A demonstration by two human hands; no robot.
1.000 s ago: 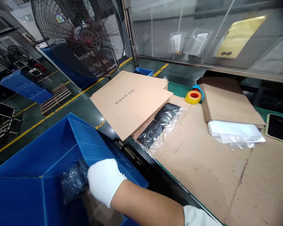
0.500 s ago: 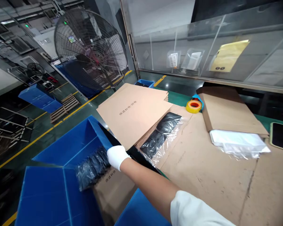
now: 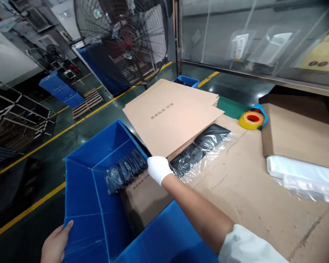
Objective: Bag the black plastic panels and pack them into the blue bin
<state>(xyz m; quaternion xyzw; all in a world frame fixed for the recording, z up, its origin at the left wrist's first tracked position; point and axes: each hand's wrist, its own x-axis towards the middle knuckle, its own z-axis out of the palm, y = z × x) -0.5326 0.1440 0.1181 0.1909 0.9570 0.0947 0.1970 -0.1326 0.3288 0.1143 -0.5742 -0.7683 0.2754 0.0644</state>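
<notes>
At the lower left edge, a bare left hand (image 3: 55, 244) grips the side wall of a large blue bin (image 3: 82, 193), its thumb lapping over the edge. The bin stands open-topped beside a worktable, filling the lower left and centre. Its walls are smooth, deep blue and slightly glossy, with pale lines along the folds and a far corner rising to a point.

Inside, a brown cardboard sheet (image 3: 150, 199) printed with dark characters lies on the near right side. Just beyond it, dark packets (image 3: 126, 170) in shiny clear plastic stand packed in a slanting row.

The right hand, in a white glove (image 3: 159, 170), is closed at the bin's right rim, near the row's end; its fingers are hidden, so whether it holds anything cannot be told.

To the right, the worktable (image 3: 235, 193) is covered in scuffed brown cardboard. A dark bagged piece (image 3: 203, 144) lies beside a stack of printed cardboard sheets (image 3: 175, 120). Farther right are a roll of yellow tape (image 3: 246, 124) and a brown carton (image 3: 298, 128). Behind, a big round fan (image 3: 126, 40) stands on the green floor.
</notes>
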